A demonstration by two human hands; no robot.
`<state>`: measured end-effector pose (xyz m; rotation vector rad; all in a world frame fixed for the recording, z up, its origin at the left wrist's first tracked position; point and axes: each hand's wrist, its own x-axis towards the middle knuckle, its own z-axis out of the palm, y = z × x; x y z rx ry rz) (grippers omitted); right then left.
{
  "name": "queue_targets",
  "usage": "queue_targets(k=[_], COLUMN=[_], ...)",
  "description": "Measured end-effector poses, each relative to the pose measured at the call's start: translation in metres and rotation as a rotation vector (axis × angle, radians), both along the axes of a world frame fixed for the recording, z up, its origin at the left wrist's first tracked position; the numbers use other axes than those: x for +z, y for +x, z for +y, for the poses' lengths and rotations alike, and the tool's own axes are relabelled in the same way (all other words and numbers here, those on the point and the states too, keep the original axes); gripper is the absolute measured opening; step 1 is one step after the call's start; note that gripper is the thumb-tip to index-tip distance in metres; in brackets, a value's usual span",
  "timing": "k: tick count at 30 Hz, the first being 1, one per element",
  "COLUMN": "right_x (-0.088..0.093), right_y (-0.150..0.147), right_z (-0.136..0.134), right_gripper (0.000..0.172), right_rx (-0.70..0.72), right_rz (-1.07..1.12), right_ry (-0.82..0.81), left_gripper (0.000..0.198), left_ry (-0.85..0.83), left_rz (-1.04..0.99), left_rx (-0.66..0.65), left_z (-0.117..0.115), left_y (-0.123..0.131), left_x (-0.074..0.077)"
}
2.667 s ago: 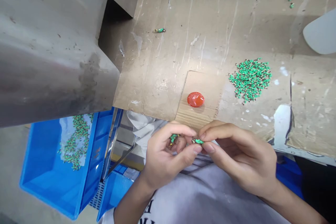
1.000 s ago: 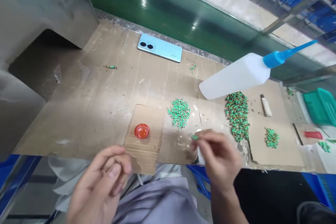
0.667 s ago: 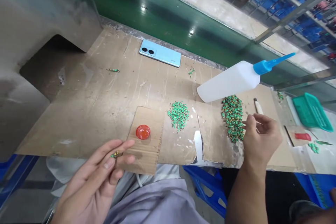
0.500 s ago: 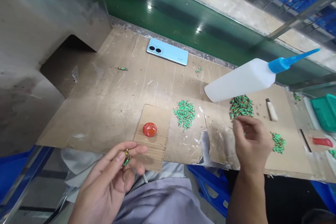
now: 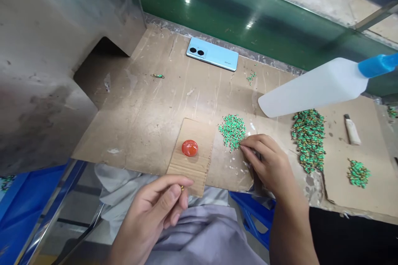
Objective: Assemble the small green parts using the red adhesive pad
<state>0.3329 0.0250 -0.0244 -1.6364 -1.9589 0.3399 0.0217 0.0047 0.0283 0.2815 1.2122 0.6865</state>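
The work surface (image 5: pixel 139 112) is covered in worn cardboard, with a green panel (image 5: pixel 217 4) along its far side and a metal housing (image 5: pixel 46 49) to the left of both grips. Your left hand (image 5: pixel 155 207) pinches a gold-coloured piece (image 5: pixel 182 188) between thumb and fingers (most of the piece is hidden). Just beyond this grip, a red dish (image 5: pixel 189 148) sits on a cardboard pad (image 5: pixel 186 166). Your right hand (image 5: pixel 269 159) brings its thumb and fingertips together at the near right edge of the loose green pile (image 5: pixel 231 130); whether they grasp a piece cannot be told. The pile spreads beyond and to the left of these fingertips. To the right of the same grip lies the large green heap (image 5: pixel 309 140), and past it a smaller cluster (image 5: pixel 358 173) and a pale tube (image 5: pixel 353 131). A white bottle (image 5: pixel 314 87) with a blue nozzle is beyond and to the right of the right grip. Well beyond both grips, a light blue phone (image 5: pixel 213 54) lies flat, camera side up.
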Motion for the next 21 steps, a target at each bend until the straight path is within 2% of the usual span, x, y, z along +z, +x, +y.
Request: queue_targets(k=[6,15,21], right_x=[0.001,-0.005,-0.007], right_y=[0.001,-0.003,-0.002], right_z=[0.000,0.003,0.001], right_gripper=[0.011,0.015,0.008], right_rx=[0.035,0.012,-0.049], right_rz=[-0.049,-0.068,0.090], right_ry=[0.026,0.012,0.051], left_gripper=[0.032,0.046,0.053], left_ry=[0.047,0.113,0.138], left_rz=[-0.051,-0.141,-0.148], left_rx=[0.011,-0.025,-0.081], left_z=[0.000,-0.007,-0.010], left_y=[0.001,0.000,-0.002], left_x=[-0.001,-0.009,-0.012])
